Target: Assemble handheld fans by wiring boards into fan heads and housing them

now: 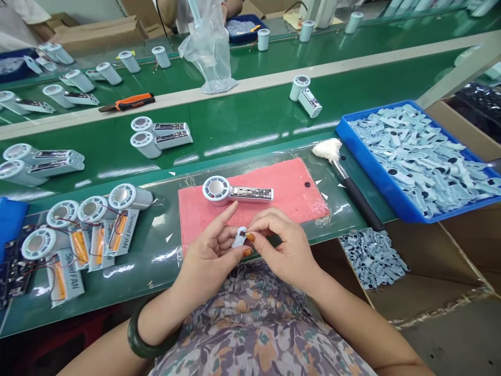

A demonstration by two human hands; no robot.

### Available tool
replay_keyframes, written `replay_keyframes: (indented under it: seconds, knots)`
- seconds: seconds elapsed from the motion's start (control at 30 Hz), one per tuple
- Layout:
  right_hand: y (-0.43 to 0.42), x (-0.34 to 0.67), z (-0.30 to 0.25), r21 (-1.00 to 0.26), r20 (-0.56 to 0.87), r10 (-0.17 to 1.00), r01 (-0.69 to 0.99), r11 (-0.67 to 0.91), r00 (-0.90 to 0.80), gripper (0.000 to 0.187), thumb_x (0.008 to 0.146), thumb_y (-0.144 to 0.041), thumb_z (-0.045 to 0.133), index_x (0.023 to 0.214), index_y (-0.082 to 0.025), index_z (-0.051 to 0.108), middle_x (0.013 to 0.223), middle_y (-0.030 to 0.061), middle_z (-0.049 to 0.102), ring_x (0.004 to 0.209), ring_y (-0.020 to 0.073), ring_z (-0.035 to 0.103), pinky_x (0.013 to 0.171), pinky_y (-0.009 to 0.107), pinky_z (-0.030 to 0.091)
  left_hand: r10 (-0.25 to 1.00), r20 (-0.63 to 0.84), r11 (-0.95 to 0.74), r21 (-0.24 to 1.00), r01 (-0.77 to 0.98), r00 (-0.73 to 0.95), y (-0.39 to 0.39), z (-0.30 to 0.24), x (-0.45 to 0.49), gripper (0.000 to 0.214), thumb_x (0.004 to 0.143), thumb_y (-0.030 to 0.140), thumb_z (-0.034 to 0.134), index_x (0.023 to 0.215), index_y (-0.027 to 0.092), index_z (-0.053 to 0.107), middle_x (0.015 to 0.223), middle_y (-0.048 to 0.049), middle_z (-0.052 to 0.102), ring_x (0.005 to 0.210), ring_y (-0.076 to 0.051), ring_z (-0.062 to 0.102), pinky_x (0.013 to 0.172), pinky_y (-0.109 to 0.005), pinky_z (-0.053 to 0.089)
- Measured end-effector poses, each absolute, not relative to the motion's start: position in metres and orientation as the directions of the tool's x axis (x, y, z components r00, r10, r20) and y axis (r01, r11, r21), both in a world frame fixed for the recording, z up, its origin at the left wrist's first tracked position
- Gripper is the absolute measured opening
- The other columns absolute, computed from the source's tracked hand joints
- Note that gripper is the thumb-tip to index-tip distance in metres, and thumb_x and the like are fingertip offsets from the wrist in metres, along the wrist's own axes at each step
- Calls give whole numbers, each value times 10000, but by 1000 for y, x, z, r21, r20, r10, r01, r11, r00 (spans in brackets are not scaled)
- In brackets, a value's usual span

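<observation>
My left hand (213, 250) and my right hand (279, 245) meet over the near edge of a pink mat (289, 196). Both pinch one small pale-blue plastic piece (239, 237) between thumb and fingers. Just beyond the hands, a white hand-held fan body (235, 191) lies flat on the mat, round head to the left, open handle to the right.
A blue tray (376, 167) of pale-blue pieces stands at the right, with more in a cardboard box (371, 258) below. Several unfinished fans with labelled batteries (78, 230) lie at the left. A brush (344, 177) rests beside the mat. More fans, pliers (127, 102) and a plastic bag (209, 47) sit on the green belt.
</observation>
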State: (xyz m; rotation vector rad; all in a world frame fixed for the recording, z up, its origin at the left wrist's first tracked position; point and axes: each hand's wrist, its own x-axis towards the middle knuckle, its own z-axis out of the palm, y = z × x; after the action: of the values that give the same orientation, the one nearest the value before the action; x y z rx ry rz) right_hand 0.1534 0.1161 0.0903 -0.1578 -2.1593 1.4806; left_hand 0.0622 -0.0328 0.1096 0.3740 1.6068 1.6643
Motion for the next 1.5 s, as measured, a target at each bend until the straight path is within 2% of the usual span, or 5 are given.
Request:
replay_keyframes:
  seconds: [0.43, 0.83, 1.1, 1.27, 1.5]
  knots:
    - [118, 155, 86, -895, 330, 379, -159, 416, -865, 113, 926, -129, 617, 871, -223, 645, 883, 9, 658, 816, 139, 636, 701, 258, 515, 714, -219, 154, 976, -156, -665, -28, 102, 64, 797, 815, 211, 723, 1549, 226, 411, 984, -21, 754, 860, -121, 717, 837, -259, 600]
    - [108, 157, 77, -671, 455, 397, -13, 742, -797, 121, 1010, -220, 547, 939, -222, 645, 978, 63, 686, 890, 200, 653, 785, 347, 497, 737, -81, 248, 956, 157, -671, -27, 95, 62, 719, 868, 195, 656, 1545, 229, 414, 995, -5, 764, 806, -95, 687, 801, -228, 569]
    - [112, 161, 71, -929, 271, 551, -66, 363, -790, 114, 986, -261, 574, 1098, -249, 596, 968, 17, 677, 744, 137, 639, 653, 268, 513, 711, -224, 71, 966, -250, -667, -25, 99, 61, 698, 845, 269, 766, 1490, 255, 498, 1054, -48, 783, 958, -163, 751, 900, -280, 603]
    - [101, 167, 63, -936, 288, 558, -104, 337, -778, 160, 935, -272, 643, 1090, -250, 607, 935, 7, 659, 700, 123, 620, 649, 270, 516, 615, -277, -57, 918, -392, -738, -19, 106, 62, 396, 783, 342, 853, 1143, 225, 736, 1011, -68, 807, 1007, -184, 755, 886, -245, 601]
    - [82, 151, 58, -953, 280, 575, -149, 264, -769, 195, 917, -200, 616, 1104, -246, 586, 901, -1, 726, 725, 136, 697, 670, 258, 573, 547, -241, -190, 897, -400, -801, -1, 105, 70, 309, 701, 338, 910, 905, 203, 722, 952, -68, 810, 914, -202, 772, 752, -247, 615]
